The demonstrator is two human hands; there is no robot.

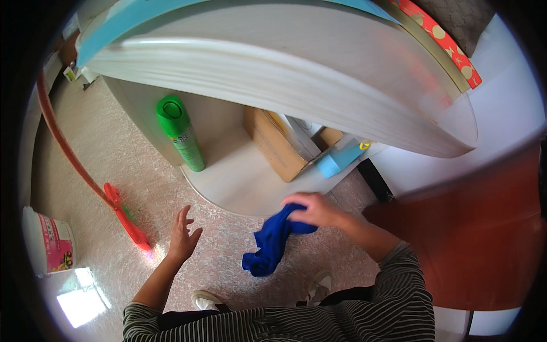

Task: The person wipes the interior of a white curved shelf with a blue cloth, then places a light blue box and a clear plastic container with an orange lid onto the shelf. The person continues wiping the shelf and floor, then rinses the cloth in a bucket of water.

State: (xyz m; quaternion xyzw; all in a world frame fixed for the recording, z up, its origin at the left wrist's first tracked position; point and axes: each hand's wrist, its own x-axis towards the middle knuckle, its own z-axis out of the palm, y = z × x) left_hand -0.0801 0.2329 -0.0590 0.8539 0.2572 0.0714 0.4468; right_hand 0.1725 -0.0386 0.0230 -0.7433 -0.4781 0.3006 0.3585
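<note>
My right hand (314,209) grips a dark blue cloth (273,241), which hangs down in front of the rounded edge of a low white shelf (226,194). To the left, my left hand (183,237) is raised over the floor with its fingers apart and nothing in it. On the lower shelf stands a green spray can (181,137) with a green cap. Farther right on that shelf sits an open cardboard box (277,147) with flat items inside, and a light blue object (339,158) lies beside it.
Above the lower shelf juts a curved white top shelf (282,64). A red broom head (128,222) with a long handle rests on the floor at left, near a white and pink bucket (51,243). At right are a reddish-brown surface (470,239) and a black block (376,179).
</note>
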